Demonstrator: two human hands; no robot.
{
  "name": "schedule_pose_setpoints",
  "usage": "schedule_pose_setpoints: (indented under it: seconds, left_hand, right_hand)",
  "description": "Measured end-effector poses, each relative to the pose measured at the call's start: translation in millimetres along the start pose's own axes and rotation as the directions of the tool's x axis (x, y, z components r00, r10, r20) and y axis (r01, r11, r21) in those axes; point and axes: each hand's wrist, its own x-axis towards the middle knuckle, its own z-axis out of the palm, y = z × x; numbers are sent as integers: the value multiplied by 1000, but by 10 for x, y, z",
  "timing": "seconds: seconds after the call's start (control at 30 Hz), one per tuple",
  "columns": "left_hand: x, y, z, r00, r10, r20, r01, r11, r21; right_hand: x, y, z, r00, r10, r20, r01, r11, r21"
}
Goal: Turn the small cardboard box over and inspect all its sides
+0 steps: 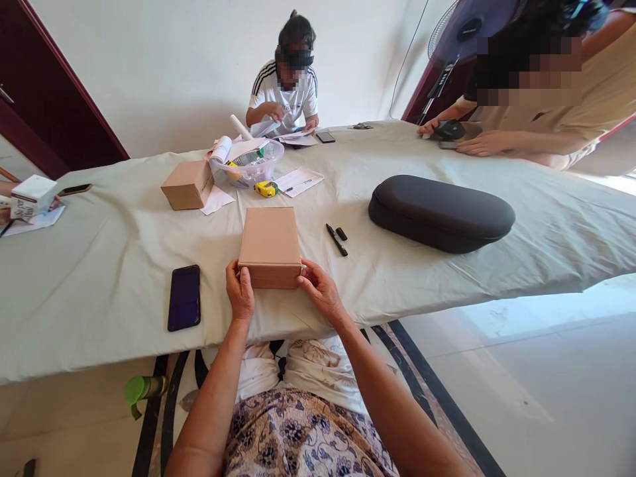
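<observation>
A closed brown cardboard box [269, 238] rests on the cloth-covered table right in front of me. My left hand [241, 289] grips its near left corner, thumb on the front side and the other fingers along the left side. At the near right corner my right hand [320, 287] holds the box between thumb and fingers. To the right of the box lies a black marker [336, 240], uncapped, with its cap [341, 234] beside it. A dark smartphone [183, 298] lies to the left of my left hand.
Farther back stand another cardboard box [186, 185], a plastic basket [256, 173] of odds and ends, and a yellow tape measure [267, 189]. A black hard case [441, 213] is on the right. People sit across, at right and at far left; a green-lidded bottle [142, 389] is below the table.
</observation>
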Motion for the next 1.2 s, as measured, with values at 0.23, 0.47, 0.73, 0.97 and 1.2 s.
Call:
schedule_pose_setpoints:
  seconds: [0.23,0.47,0.73,0.97,1.2]
  left_hand:
    - [-79,146,26,937,341,-83,-305,909,285]
    - [-141,591,254,890,435,133,-422,680,600]
    - [-95,749,416,937,303,175,-338,652,679]
    - [-74,614,415,929,338,148,-363,768,527]
    - [0,550,251,914,389,118,-392,765,511]
  right_hand:
    - [4,-24,17,1000,24,6,-25,999,35]
    - [10,12,23,1000,30,8,-31,997,66]
    - [19,63,42,999,35,12,-35,999,40]
    - [11,101,54,1000,13,23,-13,1000,-8]
    - [-33,59,47,994,-69,86,83,981,-173]
